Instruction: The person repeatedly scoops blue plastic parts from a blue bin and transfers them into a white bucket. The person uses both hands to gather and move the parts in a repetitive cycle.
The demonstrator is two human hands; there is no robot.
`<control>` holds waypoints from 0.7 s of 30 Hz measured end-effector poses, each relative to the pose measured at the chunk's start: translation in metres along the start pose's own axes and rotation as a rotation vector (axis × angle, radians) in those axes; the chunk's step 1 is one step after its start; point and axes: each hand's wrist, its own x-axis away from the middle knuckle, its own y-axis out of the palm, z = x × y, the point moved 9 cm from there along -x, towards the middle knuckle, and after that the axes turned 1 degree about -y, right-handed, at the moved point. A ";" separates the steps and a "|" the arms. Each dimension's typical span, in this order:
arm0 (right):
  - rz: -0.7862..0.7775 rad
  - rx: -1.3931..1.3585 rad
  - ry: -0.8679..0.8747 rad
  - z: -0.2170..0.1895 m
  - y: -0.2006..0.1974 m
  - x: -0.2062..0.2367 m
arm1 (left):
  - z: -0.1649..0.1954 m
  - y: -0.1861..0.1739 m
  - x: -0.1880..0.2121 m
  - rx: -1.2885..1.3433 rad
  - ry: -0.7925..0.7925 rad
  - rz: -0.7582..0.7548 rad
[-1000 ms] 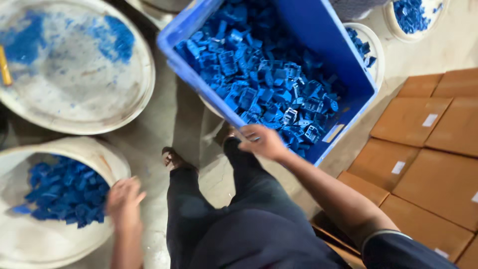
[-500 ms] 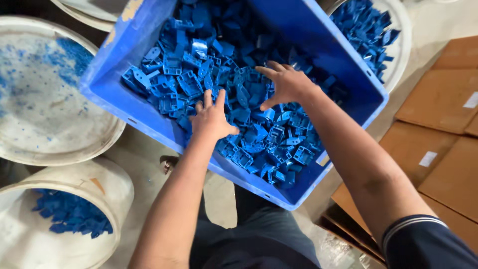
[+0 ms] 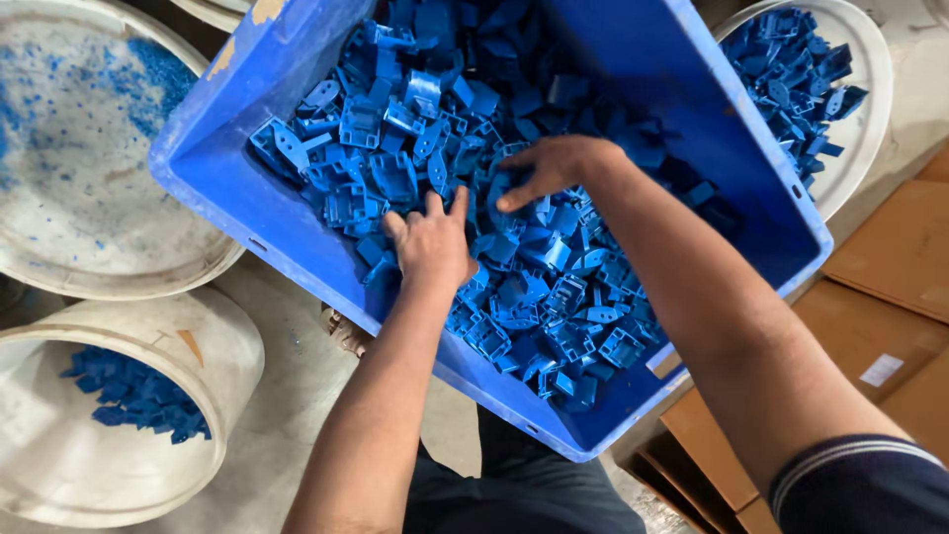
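change vs earlier: both hands sit deeper in the blue crate [image 3: 247, 188] than half a second ago; crate fills more of the view, nearer the camera.
lower-left bucket: white bucket [image 3: 213, 346], a small heap of blue parts at its bottom.
upper-left tub: wide white tub [image 3: 59, 252], only blue dust and flecks inside.
left hand: left hand [image 3: 430, 242] palm down on the blue plastic parts [image 3: 395, 148], fingers spread and pressed into the heap; nothing clamped that can be seen.
parts: small moulded clips and brackets, piled across the crate floor, thickest at the left and near edge.
right hand: right hand [image 3: 554, 168] just right of the left, fingers curled down into the pile; whether it pinches a part cannot be told.
upper-right tub: white tub [image 3: 860, 119] behind the crate wall, more blue parts in it.
right edge: flat brown cardboard boxes [image 3: 890, 257] stacked beside the crate.
floor: grey concrete [image 3: 297, 396], dusty; person's dark trousers below the crate.
blocking: forearms cover the crate's near right corner.
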 end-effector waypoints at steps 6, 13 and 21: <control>0.090 -0.216 -0.004 0.014 0.002 -0.019 | -0.002 -0.002 -0.012 0.057 0.065 -0.061; -0.008 -0.120 -0.055 0.002 0.017 -0.012 | 0.011 -0.005 0.016 0.115 0.177 0.100; -0.046 -0.196 0.008 0.013 0.033 -0.009 | 0.009 0.013 0.014 0.499 0.056 -0.101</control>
